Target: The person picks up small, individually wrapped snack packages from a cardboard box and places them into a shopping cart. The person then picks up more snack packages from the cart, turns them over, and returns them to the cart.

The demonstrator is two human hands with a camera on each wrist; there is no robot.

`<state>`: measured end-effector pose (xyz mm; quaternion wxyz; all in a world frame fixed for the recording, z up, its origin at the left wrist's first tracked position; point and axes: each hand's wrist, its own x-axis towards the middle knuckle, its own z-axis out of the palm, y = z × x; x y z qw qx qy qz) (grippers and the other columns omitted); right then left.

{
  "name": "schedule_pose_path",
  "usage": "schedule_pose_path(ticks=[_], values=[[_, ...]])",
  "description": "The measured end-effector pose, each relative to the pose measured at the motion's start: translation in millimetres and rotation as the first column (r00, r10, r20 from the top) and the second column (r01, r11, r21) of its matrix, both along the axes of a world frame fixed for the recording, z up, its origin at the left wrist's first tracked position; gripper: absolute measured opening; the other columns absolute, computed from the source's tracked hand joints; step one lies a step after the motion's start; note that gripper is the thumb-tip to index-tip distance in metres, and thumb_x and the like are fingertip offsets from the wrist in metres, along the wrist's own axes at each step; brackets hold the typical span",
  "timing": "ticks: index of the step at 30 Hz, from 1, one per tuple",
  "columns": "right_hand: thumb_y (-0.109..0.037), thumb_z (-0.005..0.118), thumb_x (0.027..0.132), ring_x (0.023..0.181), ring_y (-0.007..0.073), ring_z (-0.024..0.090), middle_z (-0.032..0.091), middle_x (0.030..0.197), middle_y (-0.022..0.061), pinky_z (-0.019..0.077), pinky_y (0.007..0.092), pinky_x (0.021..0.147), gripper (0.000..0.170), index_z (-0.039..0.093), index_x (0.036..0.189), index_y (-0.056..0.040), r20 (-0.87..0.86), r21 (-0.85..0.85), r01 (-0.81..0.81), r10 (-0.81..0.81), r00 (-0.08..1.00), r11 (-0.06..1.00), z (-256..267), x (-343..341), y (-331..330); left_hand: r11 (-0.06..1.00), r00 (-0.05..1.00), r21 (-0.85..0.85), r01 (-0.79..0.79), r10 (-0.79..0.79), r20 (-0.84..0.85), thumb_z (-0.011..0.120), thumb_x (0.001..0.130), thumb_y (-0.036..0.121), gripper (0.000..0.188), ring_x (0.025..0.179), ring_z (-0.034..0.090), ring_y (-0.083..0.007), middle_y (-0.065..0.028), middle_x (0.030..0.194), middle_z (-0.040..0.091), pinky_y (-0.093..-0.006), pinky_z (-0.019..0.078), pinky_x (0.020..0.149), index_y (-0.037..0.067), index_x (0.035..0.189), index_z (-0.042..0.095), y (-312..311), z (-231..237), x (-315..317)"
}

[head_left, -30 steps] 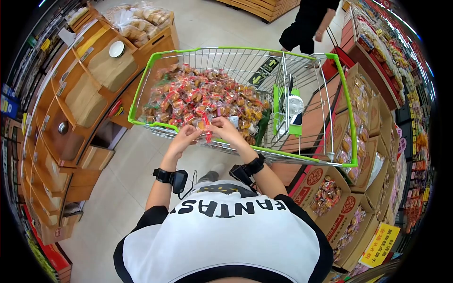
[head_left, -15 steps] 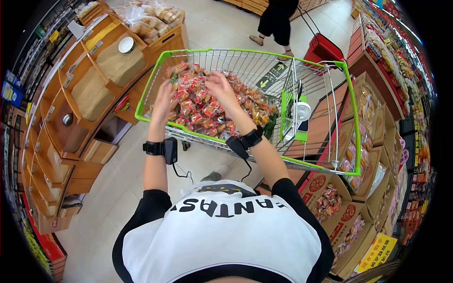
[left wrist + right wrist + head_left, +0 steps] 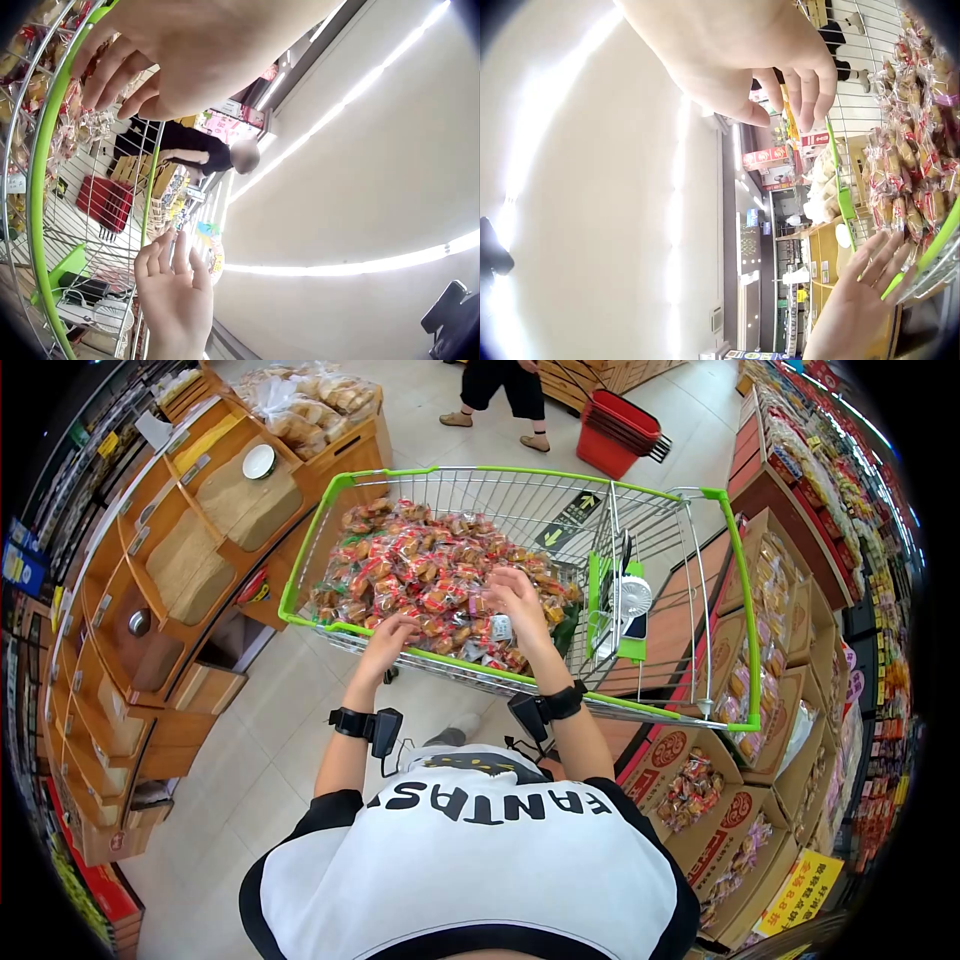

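A heap of small snacks in clear wrappers with red print (image 3: 420,565) fills the left part of a shopping cart (image 3: 440,652) with green rims. My left hand (image 3: 388,640) hovers at the cart's near rim, its fingers loosely bent and holding nothing. Over the heap's right side is my right hand (image 3: 518,605), relaxed and empty. In the left wrist view the left hand (image 3: 180,56) has loose fingers close to the green rim. The right wrist view shows the right hand (image 3: 757,67) with fingers hanging loosely.
A white fan (image 3: 630,598) sits by the cart's green child-seat part. Wooden display bins (image 3: 185,575) curve along the left. Cardboard boxes of packaged snacks (image 3: 690,790) line the right. Beyond the cart, a person (image 3: 500,400) walks beside a red basket (image 3: 615,435).
Both hands held a wrapped snack at the near rim, then reached out over the heap with spread fingers. Now they are drawn back, empty. The person and red basket moved left.
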<state>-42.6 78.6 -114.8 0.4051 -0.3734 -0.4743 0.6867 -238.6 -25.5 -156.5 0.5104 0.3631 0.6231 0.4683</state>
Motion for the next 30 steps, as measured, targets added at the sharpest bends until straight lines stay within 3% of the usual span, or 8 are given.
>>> schedule_pose_path(ticks=[6,10,12,15,18,20,22,30], values=[[-0.009,0.046,0.079,0.078,0.0141,0.053,0.053,0.089,0.0066,0.0418,0.0242,0.068,0.017,0.048,0.094,-0.0025,0.044,0.015,-0.009,0.008,0.999,1.000,3.6,24.9,-15.7,0.986,0.986,0.073,0.150,-0.144,-0.082,0.044,0.079,0.009,0.015,0.073,0.053,-0.0112,-0.0052,0.082,0.055,-0.0223,0.0416,0.064,0.001,0.090,0.051,13.6,11.1,32.2],[-0.009,0.048,0.078,0.074,0.0126,0.054,0.055,0.085,0.0060,0.0418,0.0239,0.067,0.015,0.051,0.091,-0.0023,0.102,0.086,-0.043,0.034,0.994,0.995,-1.5,42.4,-25.4,0.943,0.951,0.123,0.308,-0.306,-0.039,0.042,0.081,0.012,0.017,0.080,0.052,-0.0105,-0.0035,0.086,0.054,-0.0219,0.0410,0.068,0.003,0.092,0.051,22.4,19.4,56.3],[-0.010,0.051,0.076,0.072,0.0115,0.053,0.055,0.083,0.0051,0.0419,0.0235,0.065,0.015,0.051,0.089,-0.0020,0.110,0.131,-0.021,0.006,0.994,0.991,-9.4,53.2,-27.4,0.935,0.936,0.063,0.350,-0.352,0.027,0.043,0.080,0.011,0.017,0.079,0.052,-0.0102,-0.0038,0.086,0.055,-0.0214,0.0406,0.069,0.003,0.092,0.051,27.2,21.7,69.0],[-0.007,0.056,0.072,0.069,0.0093,0.053,0.056,0.077,0.0040,0.0419,0.0224,0.062,0.013,0.052,0.084,-0.0023,0.305,0.286,-0.086,-0.006,0.952,0.955,-1.7,73.9,-35.7,0.891,0.894,0.071,0.448,-0.448,-0.013,0.044,0.079,0.010,0.016,0.078,0.051,-0.0098,-0.0039,0.085,0.055,-0.0208,0.0402,0.069,0.003,0.092,0.052,31.9,21.1,88.7],[-0.006,0.056,0.071,0.068,0.0086,0.052,0.055,0.075,0.0034,0.0418,0.0219,0.062,0.011,0.052,0.081,-0.0025,0.301,0.229,-0.057,-0.015,0.953,0.972,-3.5,94.0,-42.6,0.786,0.806,0.186,0.590,-0.585,-0.087,0.049,0.072,0.000,0.009,0.074,0.051,-0.0097,-0.0036,0.079,0.055,-0.0230,0.0413,0.067,0.001,0.080,0.051,35.9,17.4,107.1],[-0.004,0.055,0.071,0.068,0.0083,0.052,0.055,0.074,0.0026,0.0417,0.0217,0.062,0.008,0.051,0.078,-0.0024,0.335,0.224,-0.027,-0.051,0.941,0.974,0.0,105.7,-48.4,0.751,0.764,0.161,0.640,-0.644,-0.036,0.049,0.071,-0.002,0.005,0.074,0.052,-0.0100,-0.0039,0.078,0.054,-0.0228,0.0407,0.069,0.002,0.075,0.050,38.1,20.9,119.0],[-0.003,0.054,0.071,0.068,0.0081,0.052,0.054,0.073,0.0022,0.0415,0.0216,0.063,0.007,0.051,0.077,-0.0024,0.235,0.249,0.063,-0.123,0.964,0.967,-3.4,115.9,-52.9,0.705,0.714,0.141,0.696,-0.700,-0.026,0.049,0.072,-0.003,0.006,0.083,0.051,-0.0118,-0.0058,0.085,0.055,-0.0241,0.0402,0.074,0.003,0.071,0.048,38.9,27.5,130.2],[0.000,0.052,0.072,0.069,0.0079,0.052,0.054,0.073,0.0008,0.0416,0.0210,0.064,0.006,0.050,0.077,-0.0018,0.238,0.224,0.238,-0.290,0.927,0.945,10.7,154.6,-80.1,0.574,0.586,0.177,0.799,-0.810,-0.021,0.047,0.073,-0.004,0.008,0.081,0.051,-0.0111,-0.0044,0.082,0.052,-0.0224,0.0401,0.072,0.003,0.071,0.045,42.3,25.9,168.4]])
